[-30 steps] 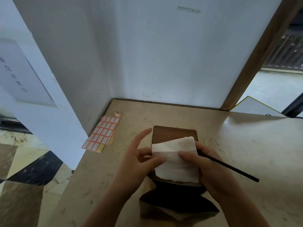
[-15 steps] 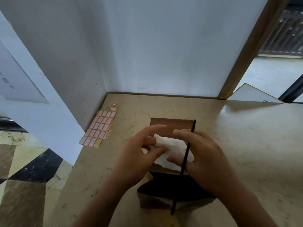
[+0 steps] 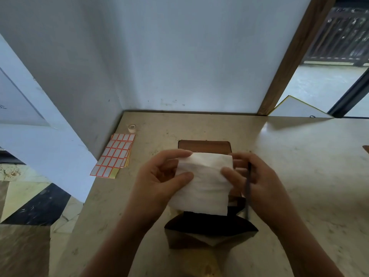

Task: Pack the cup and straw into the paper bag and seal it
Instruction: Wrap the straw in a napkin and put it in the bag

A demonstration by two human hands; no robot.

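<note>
Label sheets (image 3: 114, 155) and tape roll (image 3: 131, 128): far left on table (image 3: 299, 156). My left hand (image 3: 159, 176) pinches white napkin (image 3: 205, 182); my right hand (image 3: 257, 180) pinches its other edge, clasping black straw (image 3: 248, 193). Paper bag (image 3: 209, 234): open below.

Pale blue-grey walls (image 3: 179, 56), beige stone table (image 3: 299, 156), wooden door frame (image 3: 289, 62)

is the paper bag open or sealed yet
Open: the paper bag mouth gapes dark below the napkin, its top edges spread apart, unfolded.
</note>
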